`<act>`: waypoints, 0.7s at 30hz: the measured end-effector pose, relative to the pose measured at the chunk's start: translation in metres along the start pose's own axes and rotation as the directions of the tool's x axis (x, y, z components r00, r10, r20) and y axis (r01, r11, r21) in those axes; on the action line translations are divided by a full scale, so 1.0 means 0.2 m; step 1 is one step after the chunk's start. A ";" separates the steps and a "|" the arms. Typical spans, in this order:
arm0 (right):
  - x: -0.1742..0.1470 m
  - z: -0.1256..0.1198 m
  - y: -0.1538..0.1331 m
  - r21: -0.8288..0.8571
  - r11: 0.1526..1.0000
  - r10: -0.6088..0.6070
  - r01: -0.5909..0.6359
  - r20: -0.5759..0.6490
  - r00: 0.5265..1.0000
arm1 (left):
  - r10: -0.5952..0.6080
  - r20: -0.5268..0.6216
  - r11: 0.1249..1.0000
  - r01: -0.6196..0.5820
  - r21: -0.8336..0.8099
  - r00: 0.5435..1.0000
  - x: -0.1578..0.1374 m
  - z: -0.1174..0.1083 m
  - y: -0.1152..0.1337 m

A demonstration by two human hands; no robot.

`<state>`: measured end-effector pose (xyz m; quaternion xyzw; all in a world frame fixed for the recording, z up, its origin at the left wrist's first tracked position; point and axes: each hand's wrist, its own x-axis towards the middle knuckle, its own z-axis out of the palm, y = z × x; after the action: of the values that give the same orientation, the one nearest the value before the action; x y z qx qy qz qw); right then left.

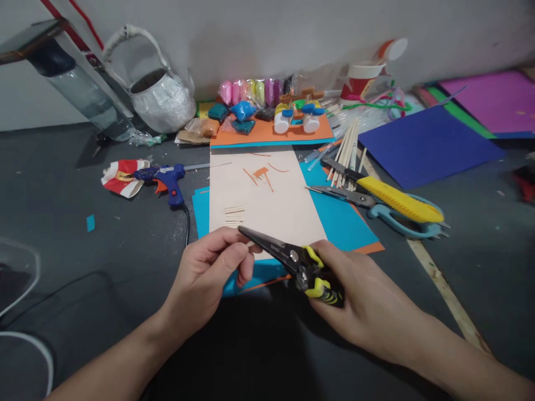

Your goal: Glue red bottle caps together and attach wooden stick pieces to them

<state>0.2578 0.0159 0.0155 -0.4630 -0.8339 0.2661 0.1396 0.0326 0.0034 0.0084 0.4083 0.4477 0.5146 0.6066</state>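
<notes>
My left hand [209,264] pinches a short thin wooden stick [249,244] between thumb and fingers; only its tip shows. Black scissors [278,248] with yellow-and-black handles are gripped in my right hand [361,292], their blades pointing left and touching or nearly touching my left fingertips. The blades look closed or almost closed near the stick. Just beyond my left fingers, several short cut stick pieces [234,210] lie in a row on a cream sheet [288,217]. Orange paper scraps [261,172] rest farther up that sheet.
A blue glue gun [170,181] lies at left, its cord running toward me. To the right are a yellow cutter knife [397,197], light-blue-handled scissors [376,214] and wooden sticks [346,150]. Behind stand clay packets [251,92], a small wheeled model [298,117] and a silver pot [163,103].
</notes>
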 end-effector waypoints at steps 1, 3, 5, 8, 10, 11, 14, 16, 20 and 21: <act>0.01 0.00 0.00 0.020 1.000 0.019 -0.019 -0.002 1.000 | 0.005 0.003 1.000 -0.005 -0.013 1.000 0.00 0.00 0.00; 0.01 -0.01 0.00 0.042 0.998 0.046 -0.047 0.012 0.999 | 0.010 0.015 0.999 -0.009 -0.031 1.000 0.00 -0.01 -0.01; 0.02 -0.02 0.00 0.035 0.998 0.042 -0.043 0.038 0.998 | -0.001 0.026 0.999 0.002 -0.047 1.000 0.00 -0.02 -0.01; 0.02 -0.02 0.00 0.009 1.000 0.008 -0.009 0.069 0.998 | -0.013 0.044 0.996 0.017 -0.091 0.999 0.01 -0.01 -0.01; 0.01 -0.02 0.00 0.002 1.000 -0.002 0.002 0.073 0.997 | -0.018 0.056 0.991 0.025 -0.130 0.998 0.01 -0.01 -0.01; 0.01 -0.02 0.00 0.006 1.000 -0.006 0.005 0.077 0.997 | -0.023 0.064 0.988 0.032 -0.149 0.998 0.01 0.00 0.00; 0.01 -0.04 -0.01 0.045 0.999 -0.004 -0.001 0.105 0.994 | -0.051 0.088 0.980 0.067 -0.189 0.995 0.02 0.00 0.01; 0.01 -0.04 -0.02 0.070 0.997 0.005 -0.013 0.127 0.992 | -0.064 0.105 0.978 0.083 -0.190 0.992 0.02 0.00 0.01; 0.00 -0.05 -0.02 0.069 0.998 -0.001 -0.009 0.143 0.990 | -0.059 0.131 0.983 0.081 -0.164 0.990 0.02 -0.02 0.00; 0.00 -0.05 -0.01 0.056 0.998 -0.009 0.002 0.136 0.991 | -0.057 0.136 0.982 0.080 -0.171 0.989 0.02 -0.02 0.00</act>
<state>0.2608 0.0180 0.0260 -0.4374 -0.8350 0.3198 0.0960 0.0296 0.0077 0.0075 0.3701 0.3736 0.5032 0.6858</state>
